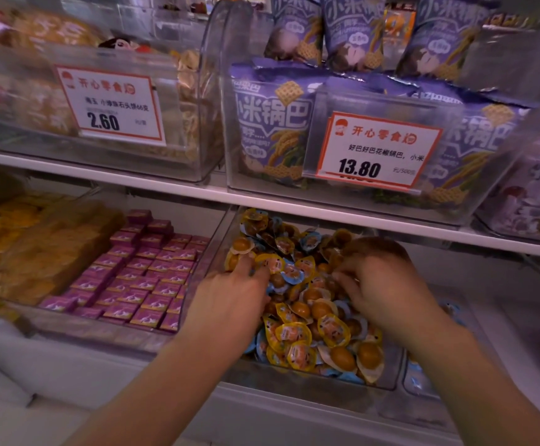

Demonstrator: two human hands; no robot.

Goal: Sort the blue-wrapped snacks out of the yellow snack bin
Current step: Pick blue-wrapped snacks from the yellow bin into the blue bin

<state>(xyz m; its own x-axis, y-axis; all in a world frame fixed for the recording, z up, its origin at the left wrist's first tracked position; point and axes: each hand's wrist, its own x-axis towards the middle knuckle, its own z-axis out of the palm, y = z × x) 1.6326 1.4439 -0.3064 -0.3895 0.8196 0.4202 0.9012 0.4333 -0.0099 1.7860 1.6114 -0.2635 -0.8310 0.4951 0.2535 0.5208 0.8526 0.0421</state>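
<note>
A clear snack bin (210, 272) on the lower shelf holds a heap of small yellow-wrapped snacks (296, 333) with blue-wrapped snacks (292, 273) mixed among them. More blue wrappers lie at the back (311, 241) and along the front (351, 378). My left hand (234, 300) reaches into the left side of the heap, fingertips touching packs there. My right hand (382, 278) is over the right side, its fingers curled down into the pile. What they hold is hidden.
To the right stands a neighbouring clear bin (418, 383) with blue packs in it. A bin of pink boxes (140, 275) sits to the left. The upper shelf's edge (262, 201) overhangs the bins and carries purple snack bags (273, 123) behind price tags.
</note>
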